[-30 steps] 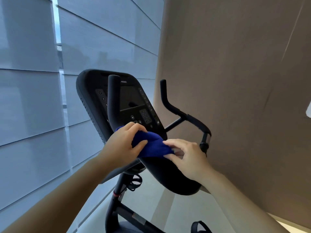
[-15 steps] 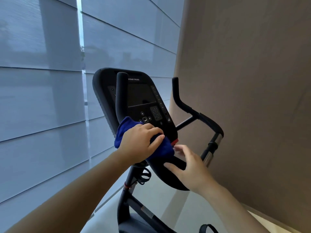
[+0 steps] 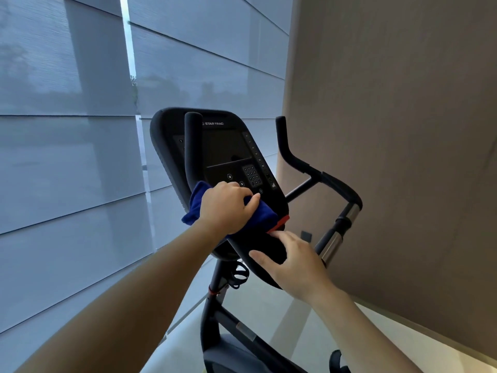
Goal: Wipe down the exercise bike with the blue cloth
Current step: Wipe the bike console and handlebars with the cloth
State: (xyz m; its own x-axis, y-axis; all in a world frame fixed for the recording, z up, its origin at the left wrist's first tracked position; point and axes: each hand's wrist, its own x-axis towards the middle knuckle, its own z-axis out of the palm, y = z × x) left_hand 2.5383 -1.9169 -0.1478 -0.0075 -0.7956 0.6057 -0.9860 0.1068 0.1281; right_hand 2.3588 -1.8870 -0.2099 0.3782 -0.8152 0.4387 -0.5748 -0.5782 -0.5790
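Single head camera, facing forward-down, close above exercise bike console.

The left handlebar stands across my way to the console; open air lies between console and right handlebar.

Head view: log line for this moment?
left hand grips crumpled blue cloth against black bike console | right hand rests on console's lower edge | step: wipe

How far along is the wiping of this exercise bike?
Done: no finished part can be told from the surfaces. In hand: the left hand grips the blue cloth against the lower edge of the console, while the right hand steadies it. Left, probably: the screen, the handlebars and the frame.
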